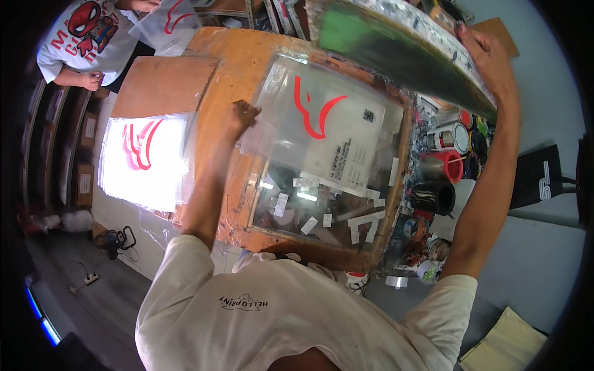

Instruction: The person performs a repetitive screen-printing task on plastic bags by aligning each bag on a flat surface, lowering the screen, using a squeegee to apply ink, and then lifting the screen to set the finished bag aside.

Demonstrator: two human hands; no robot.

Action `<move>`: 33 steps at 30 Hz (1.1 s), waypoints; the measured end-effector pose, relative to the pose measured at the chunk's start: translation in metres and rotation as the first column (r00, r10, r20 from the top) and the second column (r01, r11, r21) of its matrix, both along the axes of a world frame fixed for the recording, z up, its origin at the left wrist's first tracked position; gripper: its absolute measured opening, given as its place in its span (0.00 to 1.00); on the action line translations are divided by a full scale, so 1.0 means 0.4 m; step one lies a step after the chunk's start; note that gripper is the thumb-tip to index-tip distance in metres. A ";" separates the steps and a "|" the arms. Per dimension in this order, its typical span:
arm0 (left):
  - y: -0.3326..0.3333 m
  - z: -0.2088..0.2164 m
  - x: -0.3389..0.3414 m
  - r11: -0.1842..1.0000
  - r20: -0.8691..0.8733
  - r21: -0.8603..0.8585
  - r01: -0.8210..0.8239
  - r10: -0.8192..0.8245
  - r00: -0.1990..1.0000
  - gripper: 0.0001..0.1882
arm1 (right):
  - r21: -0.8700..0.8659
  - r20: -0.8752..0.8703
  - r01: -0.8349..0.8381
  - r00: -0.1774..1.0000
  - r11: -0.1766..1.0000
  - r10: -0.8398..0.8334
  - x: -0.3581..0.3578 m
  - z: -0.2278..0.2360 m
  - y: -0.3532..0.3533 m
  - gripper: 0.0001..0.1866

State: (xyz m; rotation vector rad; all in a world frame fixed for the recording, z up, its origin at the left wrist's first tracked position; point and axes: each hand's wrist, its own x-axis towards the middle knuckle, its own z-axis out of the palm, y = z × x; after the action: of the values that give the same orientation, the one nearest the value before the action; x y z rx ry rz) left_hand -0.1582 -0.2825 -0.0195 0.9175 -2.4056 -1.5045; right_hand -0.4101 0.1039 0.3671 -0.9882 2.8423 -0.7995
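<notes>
My right hand grips the edge of a screen-printing frame with a green and dark mesh, holding it tilted up over the far right of the table. My left hand is closed at the left edge of a translucent plastic bag, its fingertips pinched on the film. The bag bears a red curved print and small black marks, and lies on a glass-topped printing bed dotted with tape pieces. To the left of my left forearm rests a stack of printed plastic bags with similar red curves.
Several ink cans, including a red one and a black one, crowd the table's right side. A brown board lies at the back left. Beyond it, another person holds a printed bag. Shelves line the left.
</notes>
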 end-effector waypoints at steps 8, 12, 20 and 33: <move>-0.315 0.023 0.187 0.831 -0.011 -0.486 -0.272 0.305 0.952 0.15 | -0.017 -0.075 0.056 0.996 0.998 -0.057 0.022 -0.028 0.018 0.34; -0.063 -0.009 0.152 0.915 0.233 -0.399 -0.051 0.155 0.960 0.30 | -0.008 -0.019 0.089 0.996 0.996 -0.089 -0.001 -0.015 0.027 0.34; 0.122 -0.007 0.030 0.989 -0.057 -0.115 0.094 -0.101 0.993 0.16 | -0.022 -0.089 0.113 0.989 0.993 -0.115 0.031 -0.026 0.037 0.35; -0.593 -0.078 0.267 0.837 -0.067 -0.455 -0.304 0.308 0.949 0.17 | 0.023 -0.219 0.081 0.973 0.996 -0.074 0.009 -0.078 0.109 0.18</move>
State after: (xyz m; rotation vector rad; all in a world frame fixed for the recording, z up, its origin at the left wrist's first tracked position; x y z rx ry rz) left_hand -0.0516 -0.5199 -0.0508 1.1184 -2.3191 -0.7651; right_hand -0.4063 0.1475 0.3359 -1.0266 3.0862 -0.6880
